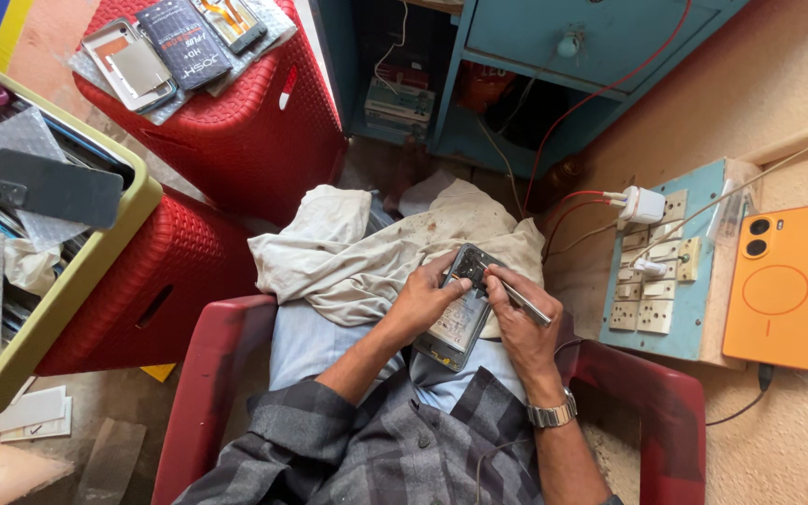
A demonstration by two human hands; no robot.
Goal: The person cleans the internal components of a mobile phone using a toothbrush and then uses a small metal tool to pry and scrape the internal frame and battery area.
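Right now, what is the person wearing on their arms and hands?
Both hands, the left hand and right hand, are bare, with no gloves. A silver metal wristwatch circles the right wrist. The grey and black checked shirt sleeves are pushed up, leaving the forearms uncovered.

Opened dark smartphone with back cover removed (pixel 460 313), internals and camera cluster exposed, tilted over lap on stained cream cloth. Slim metal rod-shaped tool (pixel 519 299), angled, tip at upper phone body.
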